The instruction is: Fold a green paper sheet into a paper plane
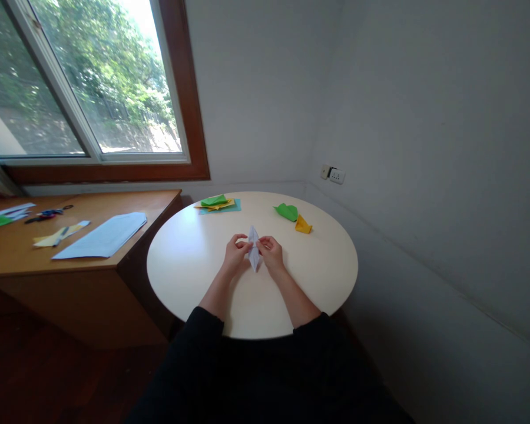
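A piece of folded white paper (pixel 254 259), narrow and pointed at both ends, is held over the middle of the round white table (pixel 185 288). My left hand (pixel 237 250) pinches its left side and my right hand (pixel 270 252) pinches its right side, thumbs near the centre. The fingertips partly cover the paper. Beyond my right hand lie a green folded paper (pixel 287 212) and a yellow folded paper (pixel 303 224). Toward the far left of the table rests a stack of green, yellow and blue papers (pixel 218 204).
To the left stands a wooden desk (pixel 150 203) bearing a stack of white sheets (pixel 108 237), scissors (pixel 48 214), and a pen (pixel 62 235) on pale paper. A window (pixel 115 88) is behind the desk. Walls and a socket (pixel 337 175) border the table at the back and right.
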The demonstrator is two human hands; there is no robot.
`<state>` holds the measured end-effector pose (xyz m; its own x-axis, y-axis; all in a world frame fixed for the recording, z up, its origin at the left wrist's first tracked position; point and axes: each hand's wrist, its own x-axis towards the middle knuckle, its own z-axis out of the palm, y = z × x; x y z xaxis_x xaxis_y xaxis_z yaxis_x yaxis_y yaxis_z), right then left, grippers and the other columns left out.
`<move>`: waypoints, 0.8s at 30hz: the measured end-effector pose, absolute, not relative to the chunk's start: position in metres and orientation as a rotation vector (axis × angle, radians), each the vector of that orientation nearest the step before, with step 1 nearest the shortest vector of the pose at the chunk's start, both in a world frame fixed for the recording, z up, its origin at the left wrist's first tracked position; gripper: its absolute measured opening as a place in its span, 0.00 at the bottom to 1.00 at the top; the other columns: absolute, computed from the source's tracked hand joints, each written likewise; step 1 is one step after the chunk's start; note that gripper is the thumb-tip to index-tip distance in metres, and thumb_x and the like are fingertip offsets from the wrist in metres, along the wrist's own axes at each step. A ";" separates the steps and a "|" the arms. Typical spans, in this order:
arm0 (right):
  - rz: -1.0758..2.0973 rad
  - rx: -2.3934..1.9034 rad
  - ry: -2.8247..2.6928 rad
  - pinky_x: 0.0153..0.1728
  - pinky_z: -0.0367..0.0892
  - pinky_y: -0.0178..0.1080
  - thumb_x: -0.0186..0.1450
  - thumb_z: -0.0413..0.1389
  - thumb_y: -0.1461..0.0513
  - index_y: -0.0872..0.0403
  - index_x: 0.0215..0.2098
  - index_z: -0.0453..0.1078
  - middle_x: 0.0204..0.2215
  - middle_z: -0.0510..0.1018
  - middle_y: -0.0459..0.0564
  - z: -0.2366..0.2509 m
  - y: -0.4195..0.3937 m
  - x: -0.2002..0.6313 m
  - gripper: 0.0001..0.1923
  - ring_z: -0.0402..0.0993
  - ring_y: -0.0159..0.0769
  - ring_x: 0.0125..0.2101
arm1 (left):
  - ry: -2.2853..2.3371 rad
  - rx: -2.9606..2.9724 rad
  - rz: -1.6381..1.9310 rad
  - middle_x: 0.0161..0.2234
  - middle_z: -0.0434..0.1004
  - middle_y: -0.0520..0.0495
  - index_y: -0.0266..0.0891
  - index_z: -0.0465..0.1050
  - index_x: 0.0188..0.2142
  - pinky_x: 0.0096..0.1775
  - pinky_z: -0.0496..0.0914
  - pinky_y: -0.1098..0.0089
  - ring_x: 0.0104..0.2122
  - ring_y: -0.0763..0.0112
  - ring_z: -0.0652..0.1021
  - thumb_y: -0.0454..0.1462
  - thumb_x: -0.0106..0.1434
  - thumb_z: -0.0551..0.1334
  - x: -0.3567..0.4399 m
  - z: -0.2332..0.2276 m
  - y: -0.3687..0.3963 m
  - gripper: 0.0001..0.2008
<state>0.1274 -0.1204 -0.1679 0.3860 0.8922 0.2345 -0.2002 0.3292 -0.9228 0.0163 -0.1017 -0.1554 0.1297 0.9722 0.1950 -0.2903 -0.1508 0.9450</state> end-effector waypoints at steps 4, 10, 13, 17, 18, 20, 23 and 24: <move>0.851 -0.948 -0.899 0.24 0.64 0.33 0.46 0.60 0.59 0.52 0.26 0.64 0.22 0.71 0.42 -0.167 -0.121 0.127 0.12 0.68 0.29 0.23 | 0.796 1.164 1.326 0.15 0.67 0.57 0.35 0.70 0.33 0.27 0.63 0.73 0.19 0.76 0.69 0.40 0.38 0.71 0.017 -0.156 -0.101 0.22; 0.861 -0.924 -0.923 0.26 0.64 0.33 0.46 0.61 0.58 0.52 0.27 0.62 0.23 0.70 0.41 -0.167 -0.121 0.127 0.14 0.68 0.29 0.24 | 0.785 1.101 1.302 0.26 0.75 0.47 0.33 0.74 0.31 0.30 0.66 0.71 0.25 0.73 0.73 0.44 0.40 0.70 0.016 -0.156 -0.099 0.20; 0.901 -0.911 -0.952 0.25 0.64 0.33 0.46 0.61 0.58 0.52 0.26 0.62 0.23 0.70 0.41 -0.167 -0.122 0.126 0.14 0.67 0.29 0.23 | 0.766 1.062 1.299 0.26 0.74 0.47 0.33 0.75 0.29 0.30 0.67 0.71 0.26 0.73 0.73 0.46 0.42 0.69 0.014 -0.156 -0.098 0.19; 0.947 -0.897 -0.992 0.24 0.64 0.33 0.46 0.61 0.58 0.52 0.26 0.62 0.22 0.69 0.40 -0.167 -0.125 0.124 0.14 0.66 0.28 0.22 | 0.742 1.015 1.287 0.26 0.75 0.46 0.33 0.75 0.27 0.29 0.67 0.71 0.25 0.73 0.73 0.46 0.43 0.69 0.013 -0.157 -0.096 0.18; 0.957 -0.894 -1.003 0.24 0.64 0.33 0.46 0.62 0.58 0.52 0.25 0.61 0.22 0.69 0.40 -0.167 -0.126 0.124 0.14 0.66 0.28 0.22 | 0.736 1.005 1.285 0.27 0.76 0.45 0.32 0.75 0.27 0.30 0.67 0.71 0.26 0.72 0.74 0.46 0.44 0.68 0.013 -0.157 -0.096 0.18; 0.982 -0.889 -1.027 0.24 0.64 0.33 0.46 0.62 0.57 0.53 0.24 0.61 0.23 0.70 0.41 -0.167 -0.126 0.123 0.14 0.67 0.28 0.23 | 0.721 0.988 1.285 0.30 0.77 0.42 0.31 0.76 0.29 0.32 0.68 0.69 0.28 0.69 0.75 0.46 0.44 0.68 0.014 -0.157 -0.095 0.19; 1.020 -0.881 -1.046 0.24 0.64 0.33 0.46 0.62 0.57 0.53 0.23 0.60 0.23 0.70 0.41 -0.168 -0.126 0.123 0.15 0.67 0.28 0.23 | 0.694 0.976 1.297 0.32 0.78 0.40 0.31 0.76 0.31 0.35 0.69 0.67 0.31 0.66 0.77 0.46 0.44 0.69 0.014 -0.158 -0.095 0.20; 1.027 -0.882 -1.045 0.24 0.64 0.33 0.46 0.62 0.57 0.53 0.23 0.60 0.23 0.70 0.41 -0.167 -0.126 0.123 0.15 0.67 0.28 0.23 | 0.686 0.976 1.304 0.32 0.78 0.40 0.31 0.76 0.31 0.36 0.69 0.66 0.31 0.66 0.77 0.46 0.43 0.69 0.014 -0.158 -0.095 0.20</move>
